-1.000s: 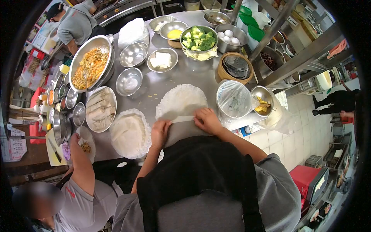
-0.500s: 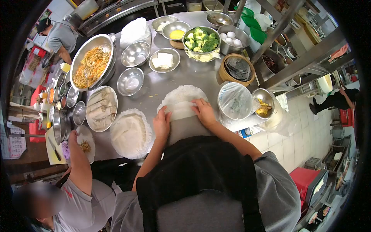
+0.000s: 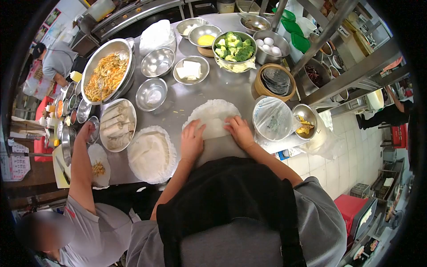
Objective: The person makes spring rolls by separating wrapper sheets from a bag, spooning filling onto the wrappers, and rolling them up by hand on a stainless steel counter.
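A thin white round wrapper (image 3: 212, 112) lies on the steel table, its near edge folded over. On the left part of that fold rests my left hand (image 3: 193, 139), fingers bent and slightly apart. My right hand (image 3: 240, 131) touches the right part of the fold with curled fingertips; whether they pinch it is too small to tell. A stack of round wrappers (image 3: 151, 154) is left of my left hand, below an oval plate of rolled wrappers (image 3: 118, 124). To the right stands a bowl covered with clear plastic (image 3: 272, 118).
Beyond the wrapper are bowls of white blocks (image 3: 191, 70), broccoli (image 3: 233, 47) and eggs (image 3: 268, 46), and a bamboo steamer (image 3: 275, 81). Shredded filling (image 3: 104, 75) fills a large bowl. A co-worker's arm (image 3: 82, 171) reaches in at left, near another wrapper (image 3: 98, 166). A metal shelf post stands right.
The near edge of the wrapper has been folded farther away from me, and both hands have moved forward with it. The co-worker's hand has moved up to a small metal bowl.
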A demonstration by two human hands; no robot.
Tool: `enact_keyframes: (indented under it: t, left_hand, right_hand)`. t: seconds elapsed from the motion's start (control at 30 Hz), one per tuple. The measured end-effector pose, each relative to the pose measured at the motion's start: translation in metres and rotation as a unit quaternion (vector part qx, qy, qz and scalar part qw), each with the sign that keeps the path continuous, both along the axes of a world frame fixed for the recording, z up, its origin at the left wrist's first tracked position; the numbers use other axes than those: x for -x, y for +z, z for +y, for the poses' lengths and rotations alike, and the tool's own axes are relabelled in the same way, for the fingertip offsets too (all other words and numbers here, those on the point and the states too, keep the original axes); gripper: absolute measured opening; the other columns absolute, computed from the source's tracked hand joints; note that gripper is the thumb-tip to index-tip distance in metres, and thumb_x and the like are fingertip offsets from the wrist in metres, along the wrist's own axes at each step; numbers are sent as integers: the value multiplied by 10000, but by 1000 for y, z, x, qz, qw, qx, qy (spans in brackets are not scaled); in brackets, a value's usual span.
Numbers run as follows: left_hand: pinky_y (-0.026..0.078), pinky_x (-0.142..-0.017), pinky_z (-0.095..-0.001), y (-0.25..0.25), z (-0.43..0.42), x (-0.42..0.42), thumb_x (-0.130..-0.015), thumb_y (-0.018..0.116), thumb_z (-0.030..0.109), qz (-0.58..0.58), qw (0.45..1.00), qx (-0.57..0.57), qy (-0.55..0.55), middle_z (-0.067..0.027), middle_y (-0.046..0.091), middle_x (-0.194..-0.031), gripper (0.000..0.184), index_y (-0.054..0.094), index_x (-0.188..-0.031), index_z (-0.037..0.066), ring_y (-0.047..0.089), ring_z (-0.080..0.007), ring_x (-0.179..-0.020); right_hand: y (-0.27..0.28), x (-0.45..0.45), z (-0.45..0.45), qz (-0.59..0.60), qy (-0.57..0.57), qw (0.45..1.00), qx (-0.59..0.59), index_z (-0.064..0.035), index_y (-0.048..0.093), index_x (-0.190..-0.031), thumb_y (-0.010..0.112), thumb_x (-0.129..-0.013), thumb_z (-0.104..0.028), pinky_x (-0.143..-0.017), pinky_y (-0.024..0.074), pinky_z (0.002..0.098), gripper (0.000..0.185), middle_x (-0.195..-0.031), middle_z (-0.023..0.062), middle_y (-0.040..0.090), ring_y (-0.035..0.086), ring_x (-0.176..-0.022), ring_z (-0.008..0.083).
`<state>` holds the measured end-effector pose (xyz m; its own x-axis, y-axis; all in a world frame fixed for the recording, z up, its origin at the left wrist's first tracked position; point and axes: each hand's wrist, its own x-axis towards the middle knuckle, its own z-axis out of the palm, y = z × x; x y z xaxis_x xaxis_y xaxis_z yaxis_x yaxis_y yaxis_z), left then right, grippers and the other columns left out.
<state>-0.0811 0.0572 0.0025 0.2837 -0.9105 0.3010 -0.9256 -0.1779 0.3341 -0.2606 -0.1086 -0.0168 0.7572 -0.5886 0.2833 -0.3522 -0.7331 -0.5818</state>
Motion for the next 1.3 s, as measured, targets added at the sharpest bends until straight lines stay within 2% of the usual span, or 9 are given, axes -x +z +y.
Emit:
enact_keyframes:
  t: [0.13,0.53,0.73,0.8,0.93,0.97,1.07,1.2,1.3]
  left_hand:
    - [229,-1215,-484,0,-9,10,-970,588,259,43,990,-51,-125,-92,347,-1600,523,477,-1459,114,318,-312,-1474]
    - [175,-1226,-496,-12,-1,14,-1012,499,405,14,989,-106,-106,-90,255,-1643,652,307,-1565,119,237,-319,-1508]
    - [143,-1225,-521,-16,6,15,-1010,506,402,-4,988,-108,-106,-112,247,-1644,615,369,-1534,111,219,-320,-1514]
    - [181,-1205,-526,-13,4,15,-996,536,392,31,992,-76,-91,-123,340,-1588,550,467,-1462,108,291,-325,-1475]
    - [269,-1146,-532,-16,-4,8,-978,577,359,71,994,-68,-39,-117,529,-1408,381,638,-1278,132,449,-306,-1354]
    - [306,-1096,-537,-19,-6,6,-953,614,318,57,998,-14,-33,-95,591,-1279,295,684,-1155,114,512,-277,-1268]
    - [300,-1096,-544,0,-12,0,-937,621,257,69,994,-85,-23,-77,589,-1289,279,666,-1174,118,518,-242,-1272]
    - [288,-1098,-552,-4,-13,-6,-920,604,192,51,994,-92,-38,-60,593,-1290,306,635,-1217,124,521,-223,-1277]
    - [303,-1087,-544,-6,-3,-13,-906,613,210,-1,992,-123,-27,-92,598,-1254,300,633,-1179,90,531,-229,-1247]
  right_hand:
    - [-2,3,5,-22,3,1000,1,-140,656,-1055,673,-909,-207,-811,475,440,161,-1010,75,597,595,-911,341]
    - [-3,0,3,-33,6,999,-21,-96,654,-963,665,-911,-179,-840,470,447,98,-975,98,598,598,-936,347]
    - [6,-1,7,-14,9,1000,18,-99,655,-959,671,-883,-145,-839,454,442,90,-1004,102,596,591,-971,338]
    - [24,-15,7,-46,6,998,47,-100,657,-960,679,-859,-128,-837,452,443,107,-1008,100,594,589,-974,332]
    - [64,-90,8,-167,79,983,16,-107,664,-964,689,-814,-97,-812,465,459,152,-1015,101,595,588,-972,328]
    - [75,-117,9,-163,112,980,-17,-109,664,-966,688,-817,-95,-802,473,462,151,-1018,107,598,587,-971,334]
    - [112,-209,29,-155,220,953,-138,-118,669,-980,669,-829,-95,-807,498,460,153,-1016,127,612,594,-980,357]
    - [146,-333,68,-132,350,919,-127,-76,640,-1051,651,-878,-151,-825,509,434,189,-1022,139,597,610,-956,349]
    - [139,-423,106,-113,322,928,-146,-55,641,-1067,641,-877,-169,-830,517,450,222,-1054,181,627,622,-1004,354]
